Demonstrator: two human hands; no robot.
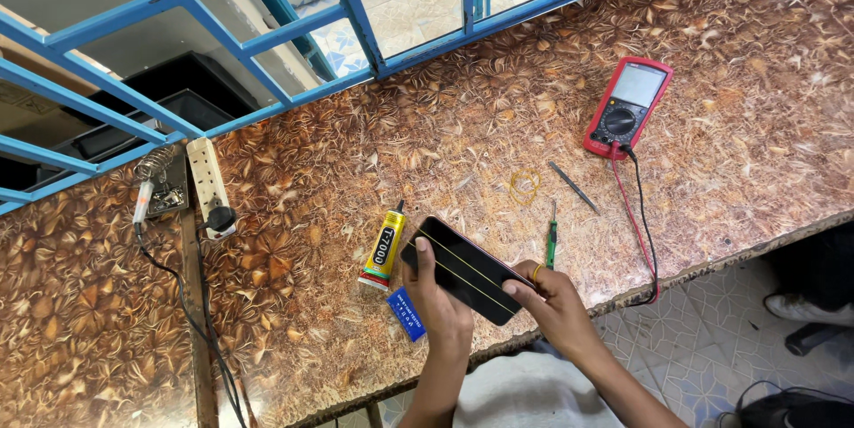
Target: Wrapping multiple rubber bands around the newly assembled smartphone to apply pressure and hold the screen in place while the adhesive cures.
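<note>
A black smartphone (463, 270) with thin yellow rubber bands stretched along its length is held above the front edge of the patterned brown worktop (427, 125). My left hand (438, 303) grips its near-left end, thumb on the glass. At the phone's right end my right hand (556, 299) pinches it, a yellow band looped round one finger. Just left of the phone lies a yellow glue tube (383, 253) with a black nozzle, and a small blue card (406, 314) sits by my left wrist.
A red multimeter (626, 106) with red and black leads lies at the right. Nearby are a loose yellow rubber band (524, 186), tweezers (574, 187) and a green screwdriver (551, 239). A power strip (209, 186) and soldering iron stand (160, 181) sit left, under the blue window grille (356, 10).
</note>
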